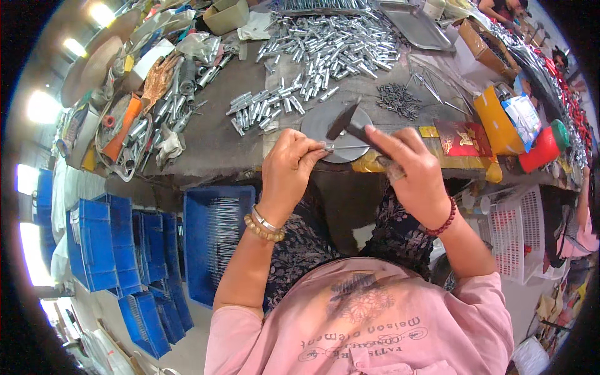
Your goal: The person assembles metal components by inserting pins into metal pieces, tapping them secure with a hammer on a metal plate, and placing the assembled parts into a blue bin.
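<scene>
My left hand (292, 164) pinches a small shiny metal sleeve at one end of a thin metal rod (351, 147), which lies level over a round grey metal plate (312, 125) at the table's near edge. My right hand (409, 165) is wrapped round the handle of a hammer (343, 120). The hammer's dark head is above the plate, just over the rod; whether it touches cannot be made out. Beyond the plate spreads a big heap of silvery metal sleeves (340, 53), with a smaller pile of short dark pins (398, 101) to its right.
Tools and a glove (161, 78) crowd a tray on the left. A red envelope (462, 139), a yellow container (498, 122) and a red bottle (542, 149) stand right. Below the table are a blue bin of rods (195, 250), stacked blue bins (100, 244) and a white basket (514, 231).
</scene>
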`<state>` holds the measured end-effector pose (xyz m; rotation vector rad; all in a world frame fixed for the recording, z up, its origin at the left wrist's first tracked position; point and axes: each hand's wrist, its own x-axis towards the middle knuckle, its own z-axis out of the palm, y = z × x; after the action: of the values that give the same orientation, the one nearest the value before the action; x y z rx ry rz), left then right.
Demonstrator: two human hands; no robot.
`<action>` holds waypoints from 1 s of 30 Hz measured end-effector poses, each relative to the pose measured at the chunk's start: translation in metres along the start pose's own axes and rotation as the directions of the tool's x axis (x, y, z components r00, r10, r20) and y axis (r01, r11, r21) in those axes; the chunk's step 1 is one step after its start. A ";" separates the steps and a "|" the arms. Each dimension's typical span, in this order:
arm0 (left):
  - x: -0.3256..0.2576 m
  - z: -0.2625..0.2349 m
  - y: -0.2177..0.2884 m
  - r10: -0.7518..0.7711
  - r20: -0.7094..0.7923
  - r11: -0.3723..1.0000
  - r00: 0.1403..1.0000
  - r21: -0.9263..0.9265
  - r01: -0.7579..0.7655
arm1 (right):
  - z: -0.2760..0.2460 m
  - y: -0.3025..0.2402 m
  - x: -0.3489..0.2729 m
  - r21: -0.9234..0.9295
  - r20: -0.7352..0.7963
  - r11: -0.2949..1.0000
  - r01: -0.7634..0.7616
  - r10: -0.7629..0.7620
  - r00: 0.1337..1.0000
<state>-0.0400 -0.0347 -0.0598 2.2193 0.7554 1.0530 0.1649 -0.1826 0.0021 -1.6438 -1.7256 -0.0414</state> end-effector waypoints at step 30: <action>-0.038 0.017 0.039 -0.509 0.105 0.640 0.854 -0.617 0.458 | 0.054 -0.010 -0.034 0.576 0.590 0.391 -0.718 0.410 0.696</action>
<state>-0.0369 -0.0918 -0.0609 1.3005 0.8228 0.9318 0.1271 -0.1861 -0.0504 -1.4723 -0.9816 1.2763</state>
